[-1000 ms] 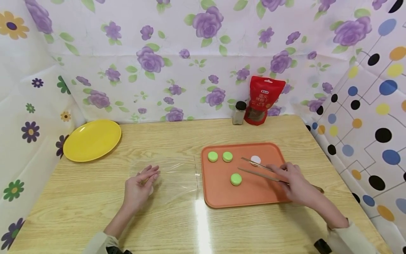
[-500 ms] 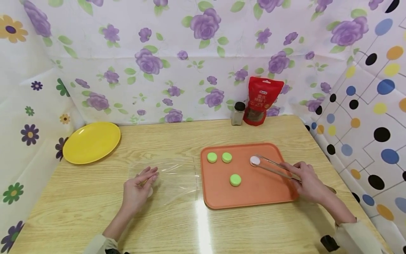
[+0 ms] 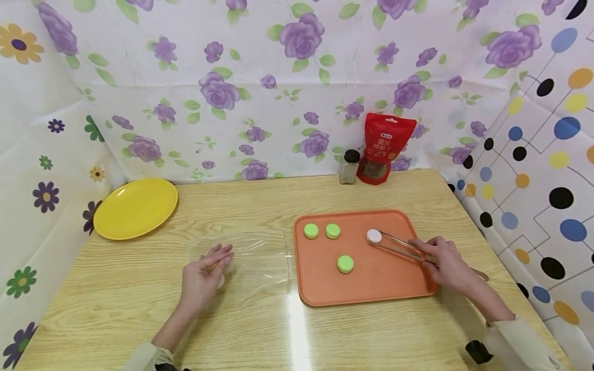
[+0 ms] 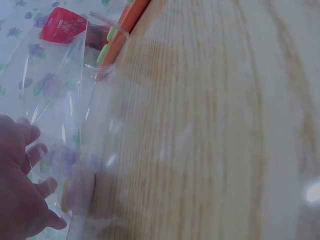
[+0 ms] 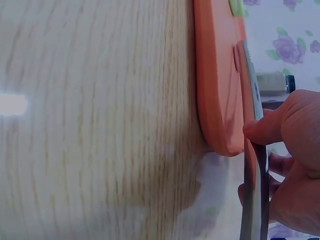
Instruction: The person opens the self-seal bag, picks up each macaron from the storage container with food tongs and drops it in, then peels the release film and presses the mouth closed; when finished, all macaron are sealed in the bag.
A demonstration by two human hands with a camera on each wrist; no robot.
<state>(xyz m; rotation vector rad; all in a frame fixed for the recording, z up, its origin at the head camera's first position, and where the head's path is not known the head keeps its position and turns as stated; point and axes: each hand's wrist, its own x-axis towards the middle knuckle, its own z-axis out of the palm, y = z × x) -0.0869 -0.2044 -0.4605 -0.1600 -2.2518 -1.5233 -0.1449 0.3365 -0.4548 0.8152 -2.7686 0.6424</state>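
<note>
My right hand (image 3: 447, 263) grips metal tongs (image 3: 406, 252) over the right part of the orange tray (image 3: 371, 286). The tips of the tongs sit on both sides of a pale pink macaron (image 3: 374, 236). Three green macarons (image 3: 345, 264) lie elsewhere on the tray. In the right wrist view, thumb and fingers squeeze the tongs (image 5: 255, 135) from either side. Left of the tray, my left hand (image 3: 201, 278) holds a clear plastic bag (image 3: 260, 263) near its edge with bent fingers. A pale round piece (image 4: 81, 187) shows through the film beside those fingers, partly hidden by the hand in the head view.
A yellow plate (image 3: 134, 208) lies at the back left of the wooden table (image 3: 241, 330). Behind the tray stand a black-capped glass jar (image 3: 349, 167) and a red pouch (image 3: 386, 147), close to the flowered backdrop (image 3: 260, 103).
The tongs have moved right and their arms have closed in around the pale pink macaron, which stays on the tray. My left hand and the bag have hardly moved.
</note>
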